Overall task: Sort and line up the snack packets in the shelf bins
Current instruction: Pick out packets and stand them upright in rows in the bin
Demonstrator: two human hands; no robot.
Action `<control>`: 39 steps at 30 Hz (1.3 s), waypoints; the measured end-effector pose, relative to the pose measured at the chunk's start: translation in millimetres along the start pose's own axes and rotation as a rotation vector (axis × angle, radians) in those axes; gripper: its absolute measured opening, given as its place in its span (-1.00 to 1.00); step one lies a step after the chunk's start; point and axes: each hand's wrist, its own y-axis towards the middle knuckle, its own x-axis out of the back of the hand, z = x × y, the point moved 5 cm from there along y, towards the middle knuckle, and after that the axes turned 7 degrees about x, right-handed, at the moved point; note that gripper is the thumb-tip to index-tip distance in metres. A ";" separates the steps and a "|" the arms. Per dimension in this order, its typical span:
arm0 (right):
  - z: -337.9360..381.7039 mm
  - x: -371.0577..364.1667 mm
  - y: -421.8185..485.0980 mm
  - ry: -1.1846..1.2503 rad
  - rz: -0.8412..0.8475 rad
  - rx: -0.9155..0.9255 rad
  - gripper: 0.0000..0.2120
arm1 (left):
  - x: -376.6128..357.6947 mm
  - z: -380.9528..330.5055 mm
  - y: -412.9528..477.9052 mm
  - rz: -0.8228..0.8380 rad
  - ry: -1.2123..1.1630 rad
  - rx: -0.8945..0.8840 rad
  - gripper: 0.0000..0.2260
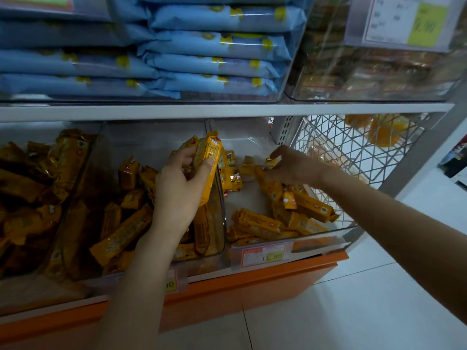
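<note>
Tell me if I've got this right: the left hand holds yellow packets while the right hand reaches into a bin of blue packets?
No. In the head view the right hand reaches into a bin of yellow packets; the blue packets lie on the shelf above. The left hand does hold a yellow bundle.

Person, two arms in view. Left grip (177, 188): bare hand, slim in build. Left forearm (141, 274): bare from wrist to frame edge. Right grip (290, 168): bare hand, shaded, fine detail blurred. Right forearm (391, 218): bare from wrist to frame edge.
</note>
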 end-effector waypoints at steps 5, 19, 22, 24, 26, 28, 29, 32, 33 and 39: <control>-37.3 26.5 -7.6 0.009 -0.038 -0.107 -0.49 | -0.4 0.5 -0.7 0.002 0.012 -0.005 -0.62; 19.4 -28.1 15.7 0.057 -0.176 0.160 -0.62 | 3.6 5.9 3.6 -0.011 0.004 0.008 -0.66; 50.3 -57.9 15.2 0.175 -0.033 0.104 -0.59 | 6.1 6.1 4.1 -0.016 -0.017 0.022 -0.67; 58.5 -71.4 19.8 0.231 0.019 0.076 -0.73 | 7.5 6.0 4.4 -0.020 -0.024 0.021 -0.67; 58.2 -76.1 24.9 0.356 0.064 0.033 -0.82 | 8.9 7.2 5.3 -0.026 -0.026 0.025 -0.68; 52.9 -72.1 25.2 0.475 0.072 -0.039 -0.87 | 10.0 8.6 6.5 -0.028 -0.029 0.031 -0.69; 50.9 -70.0 22.9 0.542 0.077 -0.073 -0.88 | 10.4 9.1 6.8 -0.028 -0.031 0.031 -0.69; 48.1 -66.4 15.8 0.716 0.089 -0.150 -0.88 | 10.6 9.3 6.4 -0.022 -0.032 0.031 -0.69; 46.5 -64.1 16.7 0.693 0.050 -0.134 -0.86 | 10.3 9.0 6.2 -0.021 -0.032 0.031 -0.69; 37.0 -30.4 11.7 0.315 -0.362 0.134 -0.81 | 9.7 8.1 6.9 -0.031 -0.037 0.017 -0.71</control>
